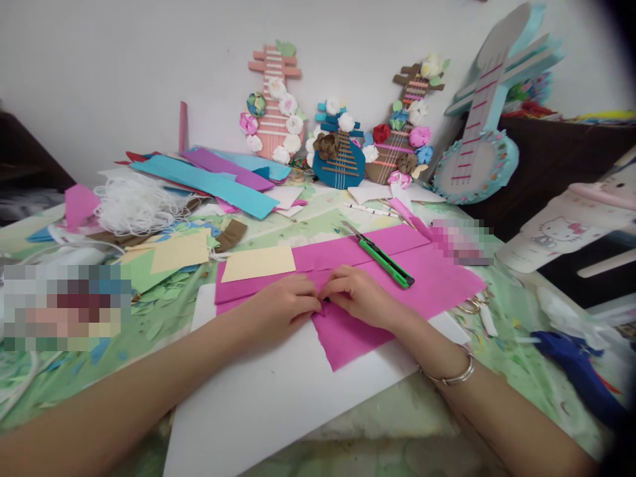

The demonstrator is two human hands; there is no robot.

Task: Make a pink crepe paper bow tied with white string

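Observation:
A large magenta paper sheet (368,338) lies over a white board (248,404), its near edge rough. My left hand (293,301) and my right hand (355,295) meet at this edge, fingertips pinched close together on the magenta paper. A small dark spot shows between the fingers; what it is I cannot make out. Just beyond my right hand, a green utility knife (385,258) rests on the magenta paper with its blade out. A cream paper piece (258,263) lies on the paper beyond my left hand.
Decorated paper lutes (339,159) lean on the back wall. To the left are a heap of white string (136,202), coloured paper strips (209,185) and scraps. A blue glue gun (579,371) and a white cup (551,228) stand at the right. Scissor handles (474,305) poke from under the paper.

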